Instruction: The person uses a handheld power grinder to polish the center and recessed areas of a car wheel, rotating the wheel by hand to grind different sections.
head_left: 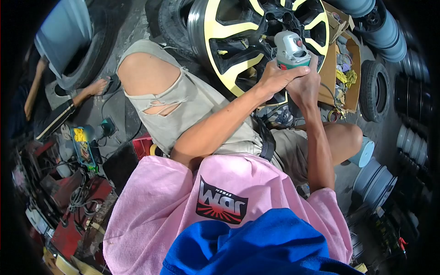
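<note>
Both my hands are wrapped round a green and silver power tool [291, 51] with a red button on its head. My left hand [276, 79] closes on the tool from the left side, its thumb across the body. My right hand [305, 85] grips the body from the right and below. The tool's head is over the spokes of a yellow and black wheel rim [234, 30], near its hub. Whether the tool touches the rim cannot be made out.
A cardboard box [351, 95] with yellow and grey scraps stands right of the rim, beside a tyre [375, 90]. Silver rims [373, 183] lie farther right. At the upper left, another person's arm and foot [98, 87] are near a grey rim [64, 39]. Cables and tools lie at lower left.
</note>
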{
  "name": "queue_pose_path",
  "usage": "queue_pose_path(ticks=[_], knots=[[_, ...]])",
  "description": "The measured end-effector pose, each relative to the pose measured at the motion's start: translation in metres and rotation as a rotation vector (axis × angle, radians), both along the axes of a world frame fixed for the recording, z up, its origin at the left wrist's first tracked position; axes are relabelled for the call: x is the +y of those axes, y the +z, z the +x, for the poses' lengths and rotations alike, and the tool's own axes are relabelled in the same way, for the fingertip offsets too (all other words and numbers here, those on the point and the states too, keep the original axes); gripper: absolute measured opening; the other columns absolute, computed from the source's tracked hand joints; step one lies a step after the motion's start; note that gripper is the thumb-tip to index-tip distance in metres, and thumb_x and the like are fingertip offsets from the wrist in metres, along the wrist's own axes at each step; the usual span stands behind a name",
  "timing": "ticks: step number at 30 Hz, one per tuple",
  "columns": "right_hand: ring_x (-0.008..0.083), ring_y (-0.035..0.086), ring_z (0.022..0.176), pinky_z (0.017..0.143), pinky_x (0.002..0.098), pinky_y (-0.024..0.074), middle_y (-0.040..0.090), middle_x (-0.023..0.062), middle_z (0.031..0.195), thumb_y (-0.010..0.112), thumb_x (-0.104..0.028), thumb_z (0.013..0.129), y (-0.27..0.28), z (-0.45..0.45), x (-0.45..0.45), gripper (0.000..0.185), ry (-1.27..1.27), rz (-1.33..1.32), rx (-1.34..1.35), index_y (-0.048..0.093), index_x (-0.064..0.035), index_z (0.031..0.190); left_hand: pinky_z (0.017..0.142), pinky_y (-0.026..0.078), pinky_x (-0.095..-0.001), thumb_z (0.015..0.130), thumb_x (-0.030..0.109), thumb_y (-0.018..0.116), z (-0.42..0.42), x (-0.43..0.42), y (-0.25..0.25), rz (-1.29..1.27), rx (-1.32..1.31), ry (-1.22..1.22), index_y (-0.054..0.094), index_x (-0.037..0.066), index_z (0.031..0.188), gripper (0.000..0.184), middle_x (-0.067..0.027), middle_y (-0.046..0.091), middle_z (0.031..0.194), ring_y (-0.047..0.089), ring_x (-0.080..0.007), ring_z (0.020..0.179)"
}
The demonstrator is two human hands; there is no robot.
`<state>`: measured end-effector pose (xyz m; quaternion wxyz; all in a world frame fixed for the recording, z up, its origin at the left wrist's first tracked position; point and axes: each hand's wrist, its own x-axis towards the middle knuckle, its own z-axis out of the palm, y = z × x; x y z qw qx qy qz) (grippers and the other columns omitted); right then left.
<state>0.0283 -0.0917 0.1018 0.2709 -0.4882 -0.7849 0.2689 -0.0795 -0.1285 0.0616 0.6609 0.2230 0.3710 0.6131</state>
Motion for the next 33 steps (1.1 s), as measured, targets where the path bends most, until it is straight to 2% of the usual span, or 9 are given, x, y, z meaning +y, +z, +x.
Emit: queue_pose_path(ticks=[3,9,11,12,14,18,27,30,33], knots=[[0.0429,0.074,0.095,0.080,0.0444,0.0576,0.073,0.0274,0.101,0.086,-0.016,0.076,-0.007,0.004,-0.002,0.076,-0.001,-0.026,-0.011,0.042,0.0016,0.136,0.101,0.051,-0.0333,0.086,0.031,0.084,0.003,-0.002,-0.005,0.011,0.016,0.016,0.061,0.000,0.133,0.061,-0.0091,0.069,0.123,0.065,-0.0166,0.113],[0.0397,0.075,0.094,0.080,0.0416,0.0578,0.073,0.0257,0.104,0.087,-0.017,0.077,-0.017,0.010,-0.007,0.077,0.021,-0.015,0.147,0.042,-0.0001,0.136,0.099,0.052,-0.0334,0.085,0.028,0.086,0.009,-0.008,0.001,0.020,0.075,0.060,0.063,0.000,0.131,0.058,-0.0099,0.070,0.122,0.066,-0.0165,0.112],[0.0246,0.071,0.109,0.095,0.0369,0.0540,0.071,0.0179,0.121,0.085,-0.017,0.081,-0.008,0.008,-0.009,0.075,-0.018,-0.135,0.067,0.042,0.0006,0.140,0.098,0.052,-0.0336,0.085,0.027,0.086,0.007,-0.005,0.001,-0.006,0.062,0.048,0.064,0.000,0.130,0.057,-0.0098,0.070,0.122,0.066,-0.0163,0.112],[0.0246,0.071,0.109,0.095,0.0369,0.0540,0.071,0.0179,0.121,0.085,-0.017,0.081,-0.007,0.005,-0.008,0.075,-0.023,-0.137,0.069,0.042,0.0006,0.140,0.098,0.053,-0.0338,0.085,0.027,0.086,0.005,-0.004,0.000,-0.032,0.051,0.034,0.064,0.000,0.130,0.056,-0.0097,0.070,0.121,0.066,-0.0161,0.112],[0.0403,0.075,0.094,0.080,0.0419,0.0577,0.073,0.0255,0.102,0.086,-0.019,0.078,-0.005,-0.002,-0.003,0.075,0.005,-0.053,0.061,0.042,0.0002,0.135,0.098,0.053,-0.0338,0.086,0.027,0.086,-0.001,-0.002,0.001,-0.049,0.036,0.017,0.064,0.000,0.129,0.055,-0.0093,0.071,0.121,0.066,-0.0159,0.112],[0.0449,0.074,0.093,0.079,0.0454,0.0577,0.073,0.0269,0.100,0.084,-0.020,0.078,0.002,-0.009,-0.002,0.074,0.020,0.032,0.006,0.043,0.0013,0.135,0.100,0.051,-0.0341,0.087,0.031,0.084,-0.008,-0.001,0.004,-0.032,0.006,-0.002,0.064,0.001,0.130,0.056,-0.0085,0.070,0.121,0.065,-0.0160,0.112],[0.0465,0.073,0.087,0.075,0.0484,0.0578,0.073,0.0294,0.092,0.084,-0.024,0.078,0.026,-0.021,-0.009,0.069,-0.036,-0.032,-0.128,0.044,0.0030,0.127,0.101,0.049,-0.0342,0.087,0.038,0.081,-0.014,-0.005,0.010,-0.118,-0.090,-0.036,0.064,0.001,0.131,0.060,-0.0093,0.069,0.122,0.065,-0.0177,0.111],[0.0463,0.074,0.088,0.076,0.0487,0.0577,0.073,0.0293,0.094,0.084,-0.024,0.079,0.023,-0.016,-0.004,0.069,-0.039,-0.105,-0.079,0.044,0.0024,0.128,0.099,0.050,-0.0334,0.087,0.037,0.082,-0.015,-0.003,0.015,-0.137,-0.024,-0.053,0.064,0.000,0.130,0.059,-0.0096,0.070,0.121,0.065,-0.0171,0.110],[0.0471,0.073,0.090,0.077,0.0494,0.0576,0.073,0.0296,0.096,0.084,-0.022,0.079,0.012,-0.013,-0.003,0.069,-0.025,-0.042,-0.026,0.043,0.0021,0.129,0.098,0.051,-0.0327,0.087,0.035,0.083,-0.012,0.000,0.011,-0.096,0.004,-0.046,0.064,-0.001,0.130,0.059,-0.0094,0.070,0.121,0.066,-0.0167,0.110]])
